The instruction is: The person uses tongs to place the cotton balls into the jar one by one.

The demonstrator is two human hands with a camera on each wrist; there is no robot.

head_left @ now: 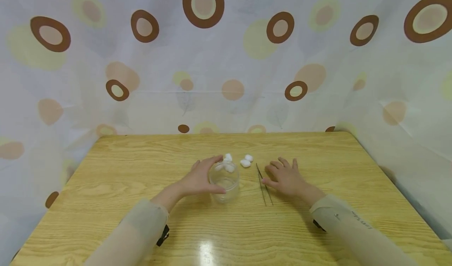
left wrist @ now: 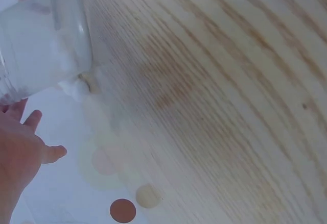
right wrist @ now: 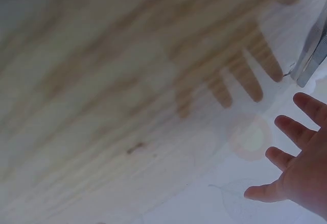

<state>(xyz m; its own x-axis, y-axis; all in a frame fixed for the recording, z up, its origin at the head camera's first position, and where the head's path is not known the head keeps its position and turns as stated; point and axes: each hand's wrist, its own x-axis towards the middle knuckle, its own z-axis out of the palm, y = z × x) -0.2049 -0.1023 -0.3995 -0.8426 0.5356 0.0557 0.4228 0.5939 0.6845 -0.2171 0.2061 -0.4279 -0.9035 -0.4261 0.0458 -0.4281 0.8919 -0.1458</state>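
Observation:
A clear jar (head_left: pixel 232 185) stands on the wooden table, with the left hand (head_left: pixel 197 178) curved round its left side, thumb in front and fingers behind. White balls show through or behind its wall; I cannot tell whether they are inside. One white ball (head_left: pixel 228 156) shows just beyond the jar, and two more (head_left: pixel 245 163) lie to its right. In the left wrist view the jar (left wrist: pixel 43 45) lies against the left hand (left wrist: pixel 23 152). The right hand (head_left: pixel 287 179) is spread, palm down, its thumb over the metal tweezers (head_left: pixel 261 181); contact is unclear. The right wrist view shows spread fingers beside the tweezers (right wrist: pixel 311 53).
The wooden table (head_left: pixel 141 156) reaches back to a patterned sheet (head_left: pixel 233 62), which hangs behind and along both sides. Light reflects off the tabletop near the front.

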